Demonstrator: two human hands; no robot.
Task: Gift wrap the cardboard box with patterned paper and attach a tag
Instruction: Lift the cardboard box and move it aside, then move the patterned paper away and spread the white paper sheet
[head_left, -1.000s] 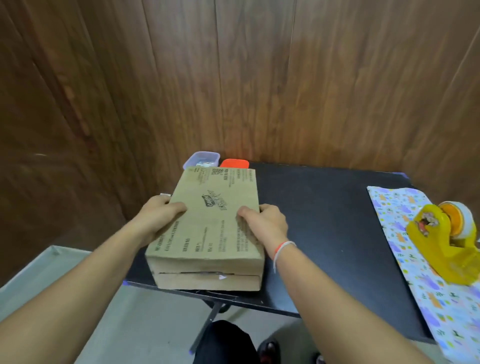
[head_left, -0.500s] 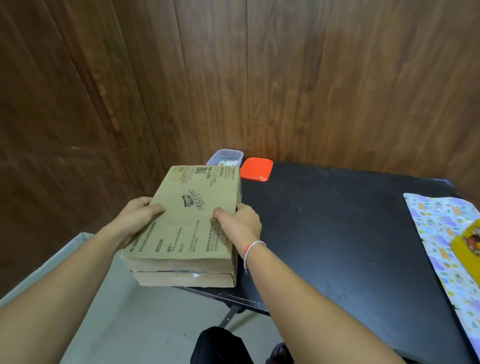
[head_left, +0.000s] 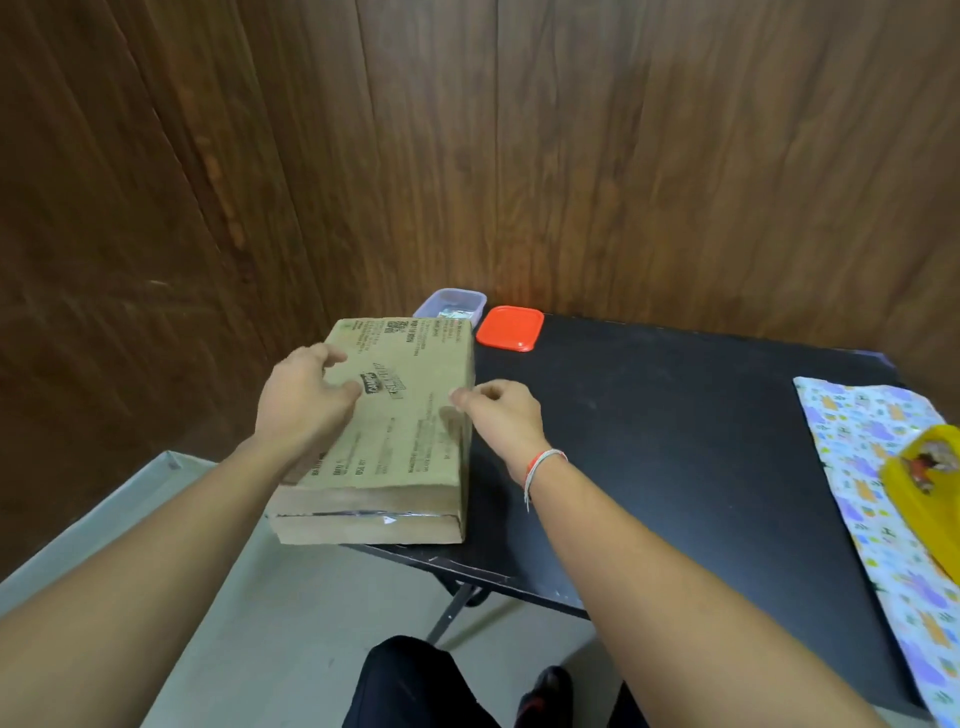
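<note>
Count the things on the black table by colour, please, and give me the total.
Brown: 1, cardboard box
Red: 1, lid
Clear: 1, plastic container
Yellow: 1, tape dispenser
Patterned: 1, wrapping paper
Total: 5

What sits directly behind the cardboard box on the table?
Behind the cardboard box sits a clear container holding something silvery, with an orange lid beside it. The box covers the container's near part.

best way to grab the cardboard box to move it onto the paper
Grip the cardboard box by its two long side edges, one hand from each side. It lies flat and wide on the table corner, probably too broad for one hand.
</note>
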